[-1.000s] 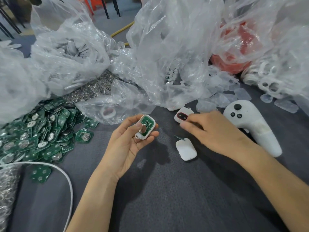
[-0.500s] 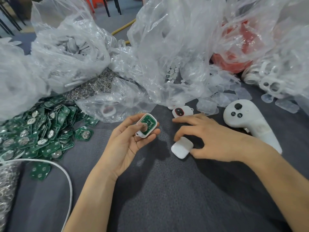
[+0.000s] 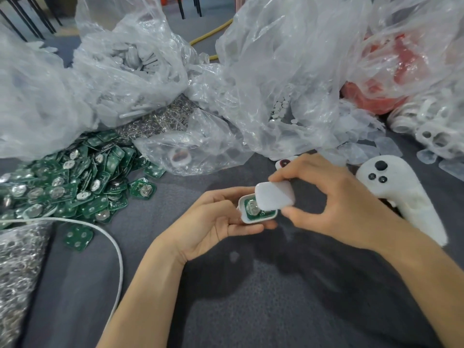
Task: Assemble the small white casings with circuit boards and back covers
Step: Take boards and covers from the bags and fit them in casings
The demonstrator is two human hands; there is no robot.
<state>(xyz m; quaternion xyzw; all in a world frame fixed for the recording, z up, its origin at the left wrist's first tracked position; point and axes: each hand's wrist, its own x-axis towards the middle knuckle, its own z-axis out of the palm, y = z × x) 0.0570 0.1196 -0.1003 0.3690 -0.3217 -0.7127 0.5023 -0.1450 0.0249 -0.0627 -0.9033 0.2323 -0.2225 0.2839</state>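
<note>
White plastic back cover [image 3: 275, 197] is pinched by the right hand [image 3: 339, 204] btwn thumb and fingertips and held tilted over the casing [image 3: 261, 220]. The casing is cradled in the curled fingers of the left hand [image 3: 213, 222], above the grey cloth [image 3: 251, 297], open side up. Approx. the upper right half of the casing is hidden by the cover. Only part of the green circuit board [image 3: 252, 209] with its round metal cell is seen. Whether the cover's edge is touching the casing rim can't be told. A 2nd casing [image 3: 283, 162] on the cloth is mostly blocked by the right-hand fingers; only a dark-red spot is shown. Contents of the clear bags [image 3: 288, 71] are blurred by the film.

Vs. 0.5 s ago: the cover was lying on the cloth under the right hand and has since been lifted and brought to the casing. The left thumb, then pressed on the board, has been moved off. The board pile [image 3: 70, 182] and white controller [image 3: 401, 197] are unchanged.
</note>
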